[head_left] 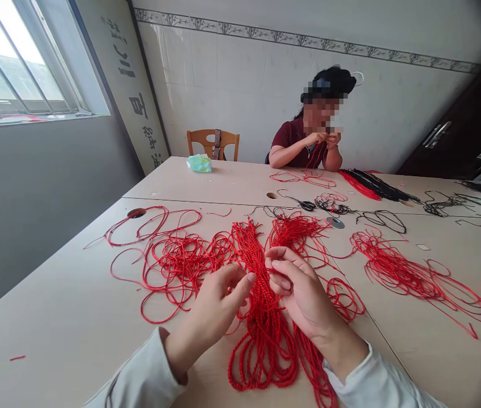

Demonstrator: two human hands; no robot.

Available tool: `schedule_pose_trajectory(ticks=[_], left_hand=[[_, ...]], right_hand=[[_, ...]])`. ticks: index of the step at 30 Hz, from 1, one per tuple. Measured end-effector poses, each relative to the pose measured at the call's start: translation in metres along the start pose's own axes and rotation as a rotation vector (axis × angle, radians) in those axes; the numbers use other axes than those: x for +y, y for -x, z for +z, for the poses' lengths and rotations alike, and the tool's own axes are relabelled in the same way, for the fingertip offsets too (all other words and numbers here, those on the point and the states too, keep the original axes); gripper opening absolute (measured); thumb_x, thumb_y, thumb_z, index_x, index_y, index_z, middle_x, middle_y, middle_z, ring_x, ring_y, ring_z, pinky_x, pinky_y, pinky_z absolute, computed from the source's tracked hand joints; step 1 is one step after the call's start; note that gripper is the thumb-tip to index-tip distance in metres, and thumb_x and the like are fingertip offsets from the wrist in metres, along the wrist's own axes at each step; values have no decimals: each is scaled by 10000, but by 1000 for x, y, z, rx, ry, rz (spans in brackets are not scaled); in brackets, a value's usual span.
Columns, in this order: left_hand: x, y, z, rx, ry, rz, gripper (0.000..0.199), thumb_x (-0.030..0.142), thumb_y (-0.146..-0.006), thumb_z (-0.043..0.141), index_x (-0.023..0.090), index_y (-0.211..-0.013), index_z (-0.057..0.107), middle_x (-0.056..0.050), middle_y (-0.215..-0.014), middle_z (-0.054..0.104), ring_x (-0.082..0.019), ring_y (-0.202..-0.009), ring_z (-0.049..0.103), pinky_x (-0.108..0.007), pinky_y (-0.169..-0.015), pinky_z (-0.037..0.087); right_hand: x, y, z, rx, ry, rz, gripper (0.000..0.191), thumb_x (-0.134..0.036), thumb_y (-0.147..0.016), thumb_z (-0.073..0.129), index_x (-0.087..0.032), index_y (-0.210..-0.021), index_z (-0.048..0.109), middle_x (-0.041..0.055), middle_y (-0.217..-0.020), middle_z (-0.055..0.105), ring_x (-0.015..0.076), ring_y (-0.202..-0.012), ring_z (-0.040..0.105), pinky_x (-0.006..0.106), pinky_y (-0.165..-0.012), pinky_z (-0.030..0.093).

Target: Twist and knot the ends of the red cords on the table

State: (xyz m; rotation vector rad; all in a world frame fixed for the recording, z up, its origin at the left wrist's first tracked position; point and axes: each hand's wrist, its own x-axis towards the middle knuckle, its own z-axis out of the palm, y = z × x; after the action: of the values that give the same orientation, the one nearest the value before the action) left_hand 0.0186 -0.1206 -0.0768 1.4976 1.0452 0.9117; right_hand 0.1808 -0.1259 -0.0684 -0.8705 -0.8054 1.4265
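Observation:
Over a bundle of twisted red cords [261, 300], both hands are held close together at the middle of the table. My left hand [218, 303] is closed loosely, thumb near the curled index finger; whatever it may hold is hidden. My right hand [302, 289] has thumb and fingers drawn together in a pinch, with a bit of red cord showing at the fingertips. Below the hands, the bundle ends in thick loops. Tangled thin red cord [184, 255] lies left of them, and a frayed-looking red bunch [297, 229] sits just beyond.
Across the table [74, 306] a person [293, 141] handles red cord. More red cord [410, 266] spreads at the right. Scissors [307, 205] lie among black cords [380, 184]. A green-and-white packet [200, 163] stands at the back, before a wooden chair [195, 136].

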Motion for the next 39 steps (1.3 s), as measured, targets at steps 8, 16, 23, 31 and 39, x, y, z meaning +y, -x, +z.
schedule_pose_trajectory(ticks=[8,16,23,31,39], left_hand=[[4,-1,2,-20,279,-13,182,327,-850,633,170,-939,652,-62,-935,678,-190,-900,615,-308,-826,483],[-2,0,3,-14,631,-186,146,284,-785,710,149,-810,660,-62,-835,689,-184,-844,644,-357,-881,496],[-1,-3,3,-55,446,-91,238,368,-789,716,140,-777,649,-29,-748,639,-142,-722,579,-290,-747,483],[5,-1,2,-39,305,40,229,362,-830,663,145,-765,625,-16,-738,606,-134,-691,523,-251,-649,438],[7,-3,3,-99,472,-66,199,335,-801,699,141,-787,657,-32,-753,661,-150,-719,600,-297,-772,491]], right_hand=[[12,5,1,53,347,-184,85,-269,-857,600,-203,-912,604,-19,-790,554,70,-572,393,192,-502,319],[11,9,4,79,585,-303,87,-289,-896,539,-213,-924,571,-19,-732,547,106,-598,470,214,-518,383],[12,12,5,-4,628,-298,157,-344,-887,583,-220,-984,589,-1,-792,585,134,-695,550,240,-616,468],[15,8,3,-42,632,-299,218,-371,-926,545,-209,-782,551,-2,-756,567,145,-709,540,281,-696,467],[17,3,1,-45,527,-148,253,-442,-904,562,-212,-802,541,-14,-712,560,131,-616,552,247,-560,475]])
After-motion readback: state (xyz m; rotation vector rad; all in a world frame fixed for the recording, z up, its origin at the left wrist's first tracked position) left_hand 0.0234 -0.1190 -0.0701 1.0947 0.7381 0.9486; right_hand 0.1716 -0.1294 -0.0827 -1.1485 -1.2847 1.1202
